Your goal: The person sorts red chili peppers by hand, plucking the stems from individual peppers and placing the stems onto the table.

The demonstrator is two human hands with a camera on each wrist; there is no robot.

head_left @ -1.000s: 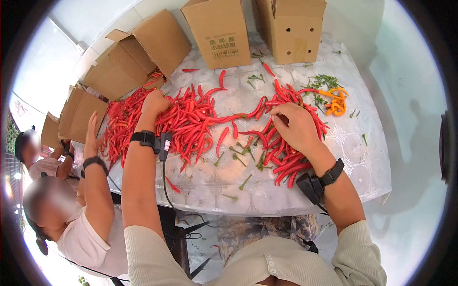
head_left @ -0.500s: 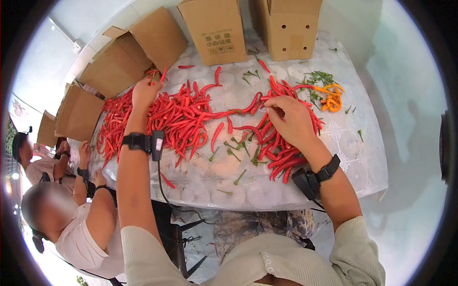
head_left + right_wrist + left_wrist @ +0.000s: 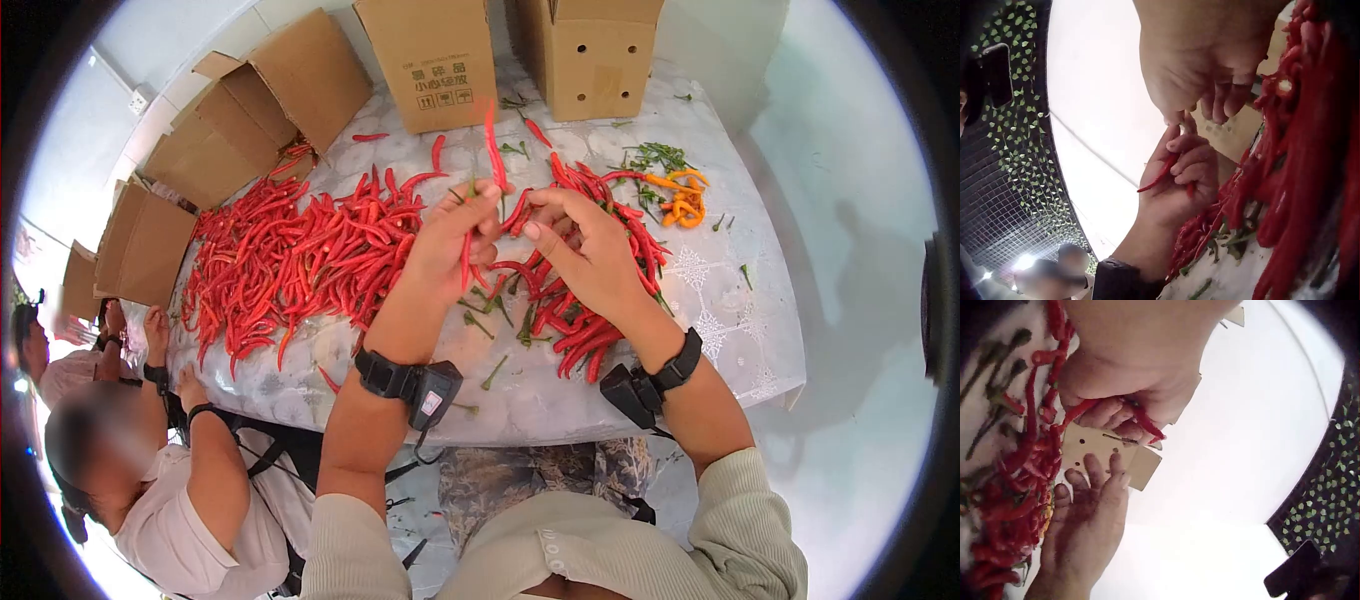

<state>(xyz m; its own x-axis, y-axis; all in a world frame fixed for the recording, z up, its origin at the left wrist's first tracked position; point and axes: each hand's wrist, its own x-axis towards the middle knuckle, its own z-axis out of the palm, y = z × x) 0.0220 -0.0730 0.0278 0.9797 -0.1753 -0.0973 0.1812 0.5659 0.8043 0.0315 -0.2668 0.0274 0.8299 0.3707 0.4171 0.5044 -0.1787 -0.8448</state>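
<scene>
My left hand (image 3: 455, 235) is raised above the table and grips red chili peppers. One chili (image 3: 494, 150) sticks up past its fingers with the tip pointing away, and a red length (image 3: 467, 255) hangs below the palm. A green stem (image 3: 468, 191) shows at the fingertips. Close beside it, my right hand (image 3: 590, 245) hovers over the right-hand chili pile (image 3: 585, 345). In the left wrist view the right hand's fingers (image 3: 1093, 472) are loosely bent and apart, with nothing between them. The larger pile of red chilies (image 3: 300, 255) spreads to the left.
Green stems (image 3: 478, 322) lie scattered between the piles. Orange chilies (image 3: 685, 205) sit at the right beside a heap of green stems (image 3: 660, 157). Cardboard boxes (image 3: 430, 65) line the table's back and left. Another person (image 3: 180, 500) sits to the left.
My left hand first reached into the large pile, lifted chilies, then swung right to beside my right hand. The right hand stayed over its pile. The neighbouring person's raised arm came down.
</scene>
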